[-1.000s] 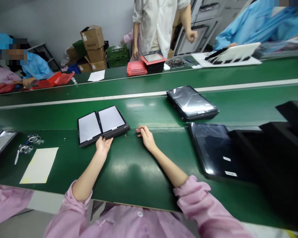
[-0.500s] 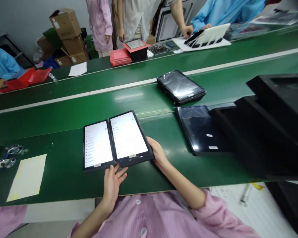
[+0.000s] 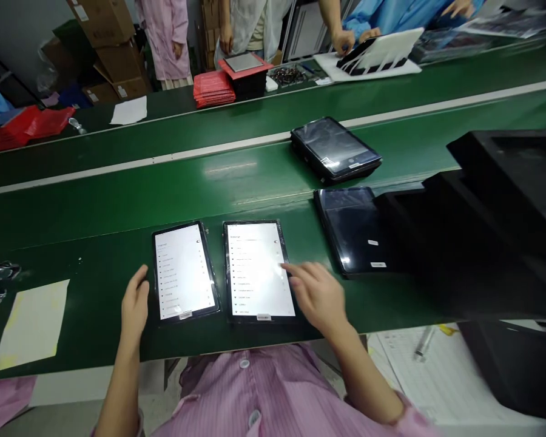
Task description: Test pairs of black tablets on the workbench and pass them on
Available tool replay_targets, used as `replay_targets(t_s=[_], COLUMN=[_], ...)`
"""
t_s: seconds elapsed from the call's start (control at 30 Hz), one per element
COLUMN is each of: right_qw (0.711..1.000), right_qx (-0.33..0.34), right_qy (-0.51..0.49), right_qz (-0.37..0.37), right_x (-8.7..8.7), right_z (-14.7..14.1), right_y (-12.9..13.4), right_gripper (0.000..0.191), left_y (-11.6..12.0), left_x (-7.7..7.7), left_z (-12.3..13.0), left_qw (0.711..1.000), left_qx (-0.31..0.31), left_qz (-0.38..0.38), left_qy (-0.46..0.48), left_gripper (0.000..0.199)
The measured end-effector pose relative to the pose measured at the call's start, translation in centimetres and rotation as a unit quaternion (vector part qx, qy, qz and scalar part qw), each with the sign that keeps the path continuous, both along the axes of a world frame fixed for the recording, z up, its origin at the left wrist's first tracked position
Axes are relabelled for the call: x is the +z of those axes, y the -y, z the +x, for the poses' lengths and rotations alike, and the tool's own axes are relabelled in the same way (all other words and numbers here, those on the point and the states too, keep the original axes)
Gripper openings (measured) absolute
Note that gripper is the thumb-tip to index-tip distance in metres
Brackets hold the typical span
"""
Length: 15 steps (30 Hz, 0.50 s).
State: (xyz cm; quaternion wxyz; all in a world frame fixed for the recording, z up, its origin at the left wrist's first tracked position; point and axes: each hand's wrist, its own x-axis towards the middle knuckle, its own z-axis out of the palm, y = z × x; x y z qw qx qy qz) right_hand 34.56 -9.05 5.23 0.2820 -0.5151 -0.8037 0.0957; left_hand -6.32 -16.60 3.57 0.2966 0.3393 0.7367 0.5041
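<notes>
Two tablets with lit white list screens lie side by side on the green bench, a gap between them. Just off the outer edge of the left tablet (image 3: 185,271), my left hand (image 3: 135,303) is open and holds nothing. Over the right tablet (image 3: 258,270), my right hand (image 3: 319,294) reaches in from the right side. Its index finger is stretched out to the screen's right part; whether it touches the glass I cannot tell. The other fingers are loosely bent, with nothing held.
Dark tablets (image 3: 350,224) lie to the right, beside large black trays (image 3: 491,224). A tablet stack (image 3: 337,149) sits farther back. Yellowish paper (image 3: 31,325) lies at left. Across the bench, co-workers stand near red pouches (image 3: 213,89) and a white stand (image 3: 386,54).
The right tablet has come down flat on the bench, apart from the left one. My hands have let go; the left moved outward and the right moved over the screen.
</notes>
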Motion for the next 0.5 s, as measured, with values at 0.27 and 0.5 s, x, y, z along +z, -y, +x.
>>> replay_targets(t_s=[0.27, 0.5], right_qw=[0.963, 0.99], right_qx=[0.25, 0.018], right_qy=[0.099, -0.094], right_qz=[-0.031, -0.1], right_x=[0.9, -1.9], right_z=[-6.2, -0.1], right_y=[-4.3, -8.9], right_gripper=[0.035, 0.056], left_y=[-8.5, -8.8], left_x=[-0.6, -0.6], left_z=[-3.9, -4.5], left_qw=[0.994, 0.982], left_qx=[-0.091, -0.169], left_qz=[-0.059, -0.074], left_qy=[-0.014, -0.046], left_gripper=[0.066, 0.071])
